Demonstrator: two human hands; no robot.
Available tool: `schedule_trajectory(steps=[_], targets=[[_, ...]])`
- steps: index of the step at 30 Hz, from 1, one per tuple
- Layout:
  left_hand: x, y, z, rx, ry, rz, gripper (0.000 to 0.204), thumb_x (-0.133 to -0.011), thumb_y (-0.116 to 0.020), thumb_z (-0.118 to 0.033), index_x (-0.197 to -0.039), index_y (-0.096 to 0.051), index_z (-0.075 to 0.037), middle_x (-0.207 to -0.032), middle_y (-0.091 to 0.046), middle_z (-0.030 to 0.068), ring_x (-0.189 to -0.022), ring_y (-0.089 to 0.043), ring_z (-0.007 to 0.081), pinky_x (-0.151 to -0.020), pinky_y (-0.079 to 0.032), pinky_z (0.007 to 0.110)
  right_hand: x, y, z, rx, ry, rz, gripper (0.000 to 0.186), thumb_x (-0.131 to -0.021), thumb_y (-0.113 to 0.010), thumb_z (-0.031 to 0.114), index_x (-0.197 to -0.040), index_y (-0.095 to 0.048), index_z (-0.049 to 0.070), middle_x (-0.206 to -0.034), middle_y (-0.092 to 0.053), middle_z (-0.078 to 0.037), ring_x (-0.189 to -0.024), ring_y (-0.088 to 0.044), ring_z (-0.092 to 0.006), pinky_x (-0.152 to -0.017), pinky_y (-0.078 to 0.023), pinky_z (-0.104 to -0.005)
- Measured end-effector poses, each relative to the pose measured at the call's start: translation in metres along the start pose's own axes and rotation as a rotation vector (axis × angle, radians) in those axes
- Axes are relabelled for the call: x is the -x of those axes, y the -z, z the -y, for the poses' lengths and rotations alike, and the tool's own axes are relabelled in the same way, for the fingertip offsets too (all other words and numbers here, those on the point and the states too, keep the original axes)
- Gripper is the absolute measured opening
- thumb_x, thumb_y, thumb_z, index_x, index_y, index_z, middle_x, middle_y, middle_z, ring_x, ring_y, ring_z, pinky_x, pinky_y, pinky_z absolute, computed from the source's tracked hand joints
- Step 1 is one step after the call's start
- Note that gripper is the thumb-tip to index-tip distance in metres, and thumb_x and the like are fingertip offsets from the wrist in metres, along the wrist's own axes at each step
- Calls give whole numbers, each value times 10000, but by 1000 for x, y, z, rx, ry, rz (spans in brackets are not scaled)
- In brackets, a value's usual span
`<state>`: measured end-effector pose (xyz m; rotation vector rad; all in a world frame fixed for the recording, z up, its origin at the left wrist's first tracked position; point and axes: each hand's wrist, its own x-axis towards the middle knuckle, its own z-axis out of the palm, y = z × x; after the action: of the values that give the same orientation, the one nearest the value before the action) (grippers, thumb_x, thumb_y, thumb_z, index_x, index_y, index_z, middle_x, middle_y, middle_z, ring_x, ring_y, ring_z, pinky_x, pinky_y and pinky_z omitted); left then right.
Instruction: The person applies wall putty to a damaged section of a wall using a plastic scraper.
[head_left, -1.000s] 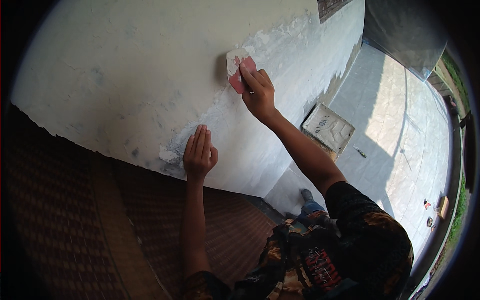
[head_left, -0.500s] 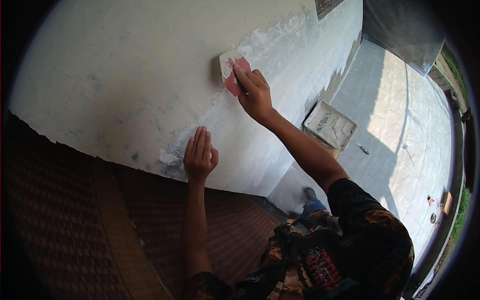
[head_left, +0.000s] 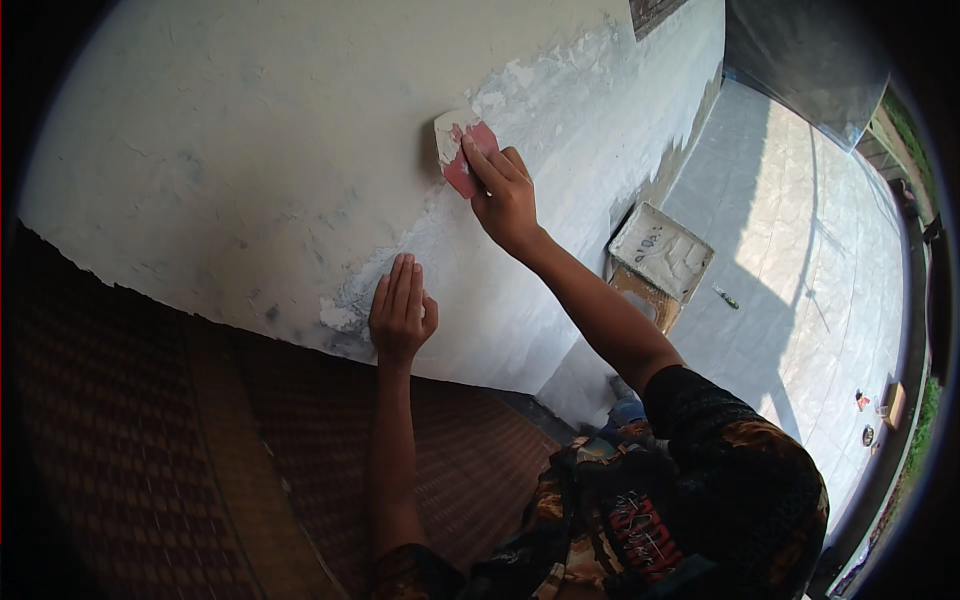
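My right hand (head_left: 504, 195) grips a pink flat putty scraper (head_left: 466, 150), smeared with white filler, against the off-white wall (head_left: 220, 120). Rough white and grey patches (head_left: 510, 75) run diagonally over the wall beside and above the scraper. Lower down and left of it, my left hand (head_left: 401, 315) rests on the wall over a patch of filler, its fingers straight and laid flat side by side, pointing up.
A tray of white paste (head_left: 660, 250) lies on a brown board (head_left: 640, 310) beside the wall, near a small hand tool (head_left: 726, 295) on the pale sheeted floor (head_left: 830, 260). Small items (head_left: 868, 435) lie at the far right. Dark woven matting (head_left: 120, 400) spreads below the wall.
My right hand with the scraper has moved left and slightly downward along the wall. My left hand stays nearly where it was.
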<state>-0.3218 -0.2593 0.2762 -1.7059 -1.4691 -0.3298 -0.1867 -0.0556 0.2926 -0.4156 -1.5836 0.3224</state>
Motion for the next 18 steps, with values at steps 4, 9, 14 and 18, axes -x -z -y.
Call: schedule_trajectory(steps=[4,9,14,18], targets=[[0,-3,-1,7,6,-3,398,-863,-555,-63,-1239,-646,31,-1322,-650,151,-1265,-607,251,-1074,-441,393,2,-15,-6,40,102,-31,616,-684,-661,-102,-1287,-637,23,-826,-576,-59,-802,-558,-256,-642,-523,-358],[0,-1,-1,-5,6,-1,399,-855,-557,-61,-1233,-652,28,-1319,-652,146,-1264,-609,248,-1074,-443,392,89,-6,-12,45,41,75,567,-694,-672,-89,-1248,-670,34,-808,-573,-48,-783,-574,-235,-620,-535,-358],[5,-1,3,5,-14,1,420,-873,-555,-67,-1277,-598,41,-1350,-624,169,-1272,-598,288,-1076,-439,424,17,9,-12,47,29,-48,589,-709,-682,-87,-1276,-663,71,-835,-591,-38,-768,-554,-238,-613,-524,-353],[0,-4,0,2,-7,-5,407,-866,-553,-64,-1254,-625,34,-1334,-639,159,-1268,-603,269,-1076,-441,410,-27,-9,-24,113,134,-80,584,-717,-679,-74,-1282,-657,71,-824,-571,-31,-794,-555,-245,-627,-524,-352]])
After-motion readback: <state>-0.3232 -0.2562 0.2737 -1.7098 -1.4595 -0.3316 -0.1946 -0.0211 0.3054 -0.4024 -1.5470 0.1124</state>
